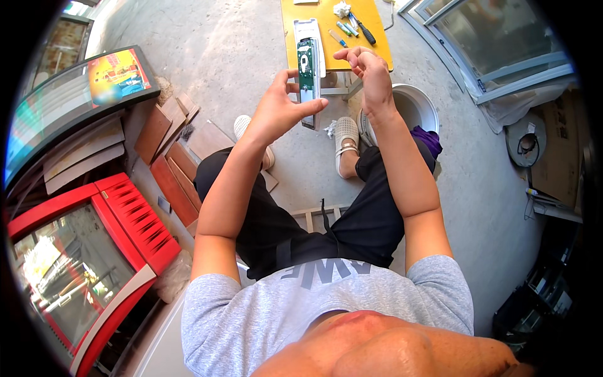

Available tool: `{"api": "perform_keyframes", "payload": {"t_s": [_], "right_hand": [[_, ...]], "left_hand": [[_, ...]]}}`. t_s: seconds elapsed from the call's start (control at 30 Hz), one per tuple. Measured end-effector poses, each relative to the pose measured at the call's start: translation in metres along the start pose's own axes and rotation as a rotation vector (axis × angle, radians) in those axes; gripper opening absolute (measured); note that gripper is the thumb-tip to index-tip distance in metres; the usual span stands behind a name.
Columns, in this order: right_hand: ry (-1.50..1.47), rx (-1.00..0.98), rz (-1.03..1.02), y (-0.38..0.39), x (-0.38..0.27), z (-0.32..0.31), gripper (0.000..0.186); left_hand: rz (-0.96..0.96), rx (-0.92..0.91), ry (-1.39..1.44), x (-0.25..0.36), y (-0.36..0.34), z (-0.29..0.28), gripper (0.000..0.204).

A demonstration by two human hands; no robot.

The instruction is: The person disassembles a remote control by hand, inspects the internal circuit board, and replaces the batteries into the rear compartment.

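My left hand (284,105) grips a long, narrow white casing (309,108) by its near end, with the thumb across it and the fingers along its left side. A green circuit board (306,68) lies exposed in the casing, with a small white part on it. The casing is held up in front of the yellow table's near edge. To its right my right hand (372,76) hangs in the air, apart from the casing. Its fingers are loosely bent, the index finger reaching left, and nothing shows between them.
On the yellow table (381,55) lie a dark-handled screwdriver (367,34), small tubes (344,29) and crumpled white tissue (342,9). A white bucket (419,100) with purple cloth (428,139) stands right. Wooden boards (178,182) and a red-framed cabinet (135,220) lie left; window frames (496,69) lean right.
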State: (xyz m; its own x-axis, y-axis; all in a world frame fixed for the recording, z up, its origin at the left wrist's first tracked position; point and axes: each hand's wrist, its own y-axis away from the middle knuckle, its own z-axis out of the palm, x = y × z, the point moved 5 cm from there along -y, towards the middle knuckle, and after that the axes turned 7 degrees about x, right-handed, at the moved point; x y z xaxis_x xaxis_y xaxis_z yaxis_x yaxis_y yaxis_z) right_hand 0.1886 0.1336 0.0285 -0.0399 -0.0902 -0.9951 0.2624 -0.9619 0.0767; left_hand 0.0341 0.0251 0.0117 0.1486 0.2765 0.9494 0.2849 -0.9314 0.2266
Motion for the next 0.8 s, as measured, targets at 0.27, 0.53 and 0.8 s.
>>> {"api": "perform_keyframes", "payload": {"t_s": [0.27,0.53,0.8], "right_hand": [[0.024,-0.129,-0.087,0.009,0.002,0.018,0.028],[0.038,-0.106,-0.063,0.011,0.008,0.02,0.029],[0.155,-0.013,-0.023,0.007,0.014,0.014,0.024]], "left_hand": [[0.006,0.006,0.0,0.001,-0.001,-0.002,0.088],[0.047,0.033,-0.089,0.001,0.0,-0.001,0.085],[0.064,0.068,-0.263,0.005,0.006,0.003,0.078]]}}
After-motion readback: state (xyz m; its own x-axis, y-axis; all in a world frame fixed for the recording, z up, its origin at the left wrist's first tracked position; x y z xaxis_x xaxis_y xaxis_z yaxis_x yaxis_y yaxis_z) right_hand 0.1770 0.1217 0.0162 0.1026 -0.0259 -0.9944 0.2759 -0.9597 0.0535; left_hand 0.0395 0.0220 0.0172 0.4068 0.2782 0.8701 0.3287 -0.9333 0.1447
